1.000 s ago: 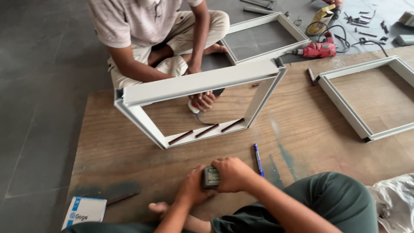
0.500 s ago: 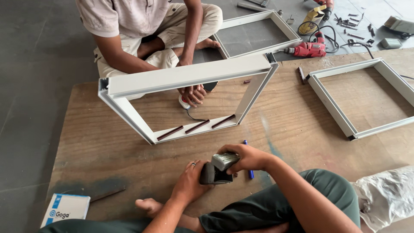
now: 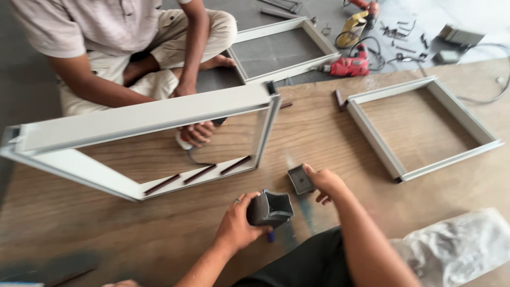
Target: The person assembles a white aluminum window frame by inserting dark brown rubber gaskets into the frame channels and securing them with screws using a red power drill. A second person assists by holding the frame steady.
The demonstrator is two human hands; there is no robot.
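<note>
My left hand (image 3: 234, 227) grips a short dark grey hollow profile piece (image 3: 271, 208) just above the wooden board (image 3: 133, 234). A blue pen (image 3: 271, 236) pokes out beneath that hand. My right hand (image 3: 325, 183) reaches forward, its fingertips on a small dark grey square piece (image 3: 300, 179) lying on the board. Beyond both hands a white aluminium frame (image 3: 149, 119) stands upright on its edge. A person sitting cross-legged behind it has a hand (image 3: 196, 133) inside the frame opening.
A second white frame (image 3: 374, 141) lies flat on the board at the right. A third frame (image 3: 276, 27) lies on the floor, with a red drill (image 3: 348, 66), cables and small parts beyond it. A crumpled plastic bag (image 3: 457, 250) sits at the lower right.
My right hand left the dark profile piece and moved right and forward onto the small square piece. My left hand keeps the profile piece. The view moved closer.
</note>
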